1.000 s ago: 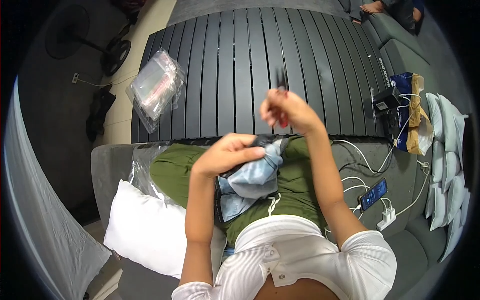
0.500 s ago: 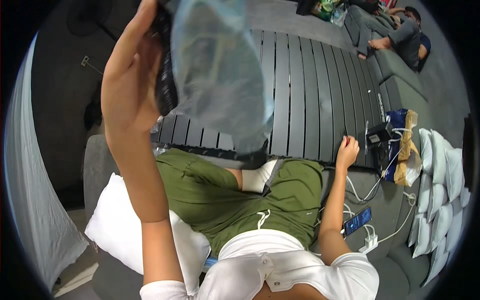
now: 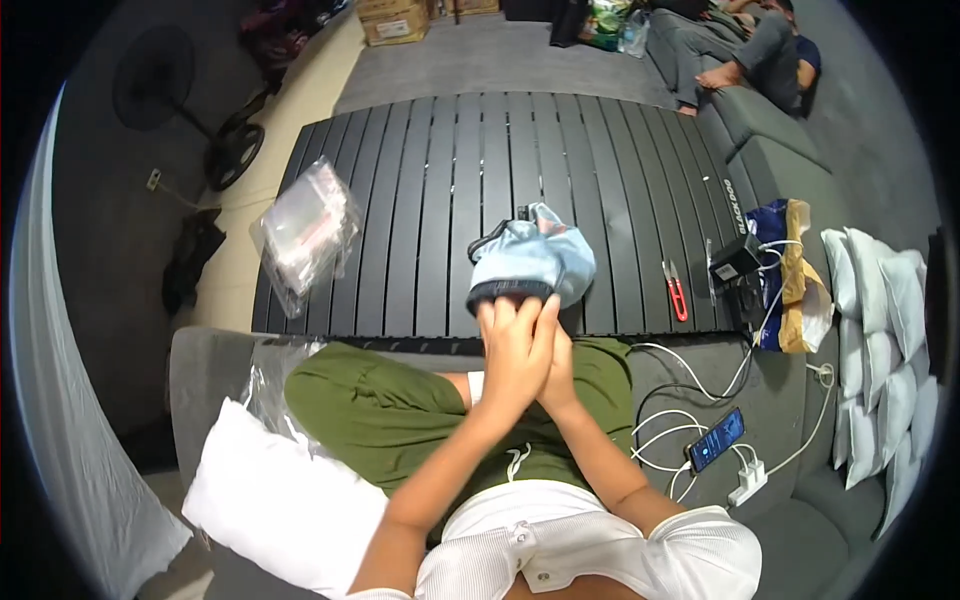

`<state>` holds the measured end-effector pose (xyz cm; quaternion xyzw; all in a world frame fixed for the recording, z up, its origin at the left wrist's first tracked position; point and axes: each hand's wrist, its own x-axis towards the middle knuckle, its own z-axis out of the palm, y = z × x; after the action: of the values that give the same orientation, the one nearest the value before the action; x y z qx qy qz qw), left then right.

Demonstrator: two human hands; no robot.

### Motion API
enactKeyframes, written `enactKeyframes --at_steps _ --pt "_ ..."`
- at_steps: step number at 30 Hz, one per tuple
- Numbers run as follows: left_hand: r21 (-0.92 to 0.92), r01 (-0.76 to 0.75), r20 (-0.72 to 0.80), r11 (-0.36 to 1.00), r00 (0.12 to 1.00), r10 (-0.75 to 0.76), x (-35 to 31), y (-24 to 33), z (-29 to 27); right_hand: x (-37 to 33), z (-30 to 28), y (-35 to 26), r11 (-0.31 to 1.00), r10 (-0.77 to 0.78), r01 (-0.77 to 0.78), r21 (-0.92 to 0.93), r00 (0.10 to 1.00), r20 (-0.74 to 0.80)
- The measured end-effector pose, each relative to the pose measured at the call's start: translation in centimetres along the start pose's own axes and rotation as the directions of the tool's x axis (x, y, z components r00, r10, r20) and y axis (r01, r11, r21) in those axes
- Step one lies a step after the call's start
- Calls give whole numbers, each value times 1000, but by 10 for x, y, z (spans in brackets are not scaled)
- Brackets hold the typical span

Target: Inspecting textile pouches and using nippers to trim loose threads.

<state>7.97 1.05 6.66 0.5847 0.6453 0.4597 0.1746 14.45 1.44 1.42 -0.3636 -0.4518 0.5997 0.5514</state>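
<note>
**While the left hand (image 3: 517, 350) grips the blue cloth (image 3: 530, 258), snips (image 3: 678, 294) lie close by**

Because the left hand's fingers are hooked at the mouth of the dark band (image 3: 508, 288), a hard pull there could, I'd judge, overstretch it or strain a seam. The right hand (image 3: 559, 372) is tucked against the left and partly covered by it, so I cannot tell whether it grasps anything. The blue cloth is toward the near edge of the counter (image 3: 400, 180), around its middle; whether it rests on the slats or is held just above them is unclear. If the hold slackened, it could slide onto the green trousers (image 3: 385, 400). The snips are the other likely trouble: their blades stand slightly apart, points away from the person, and a careless sweep of the right hand could knock them off the counter or nick a loose fold. Beyond them to the right, a black box (image 3: 736, 258) might get bumped too.

Pale, soft and bunched, the blue cloth puffs out away from the person, with its dark band turned toward the hands. A dark strip (image 3: 487, 241) curls along its left side, and a small pinkish patch (image 3: 551, 227) shows near the far end. Its full shape is lost in the folds.
</note>
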Motion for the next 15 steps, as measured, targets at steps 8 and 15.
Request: enactKeyframes --at_steps 8,15 --pt "-346 252 324 904 936 -136 -78 5 18 17 -52 42 999 38 -36 29 996 -81" --pt "-538 240 602 808 780 169 -119 22 -9 -21 -65 21 841 -91 51 -539 995 -48"
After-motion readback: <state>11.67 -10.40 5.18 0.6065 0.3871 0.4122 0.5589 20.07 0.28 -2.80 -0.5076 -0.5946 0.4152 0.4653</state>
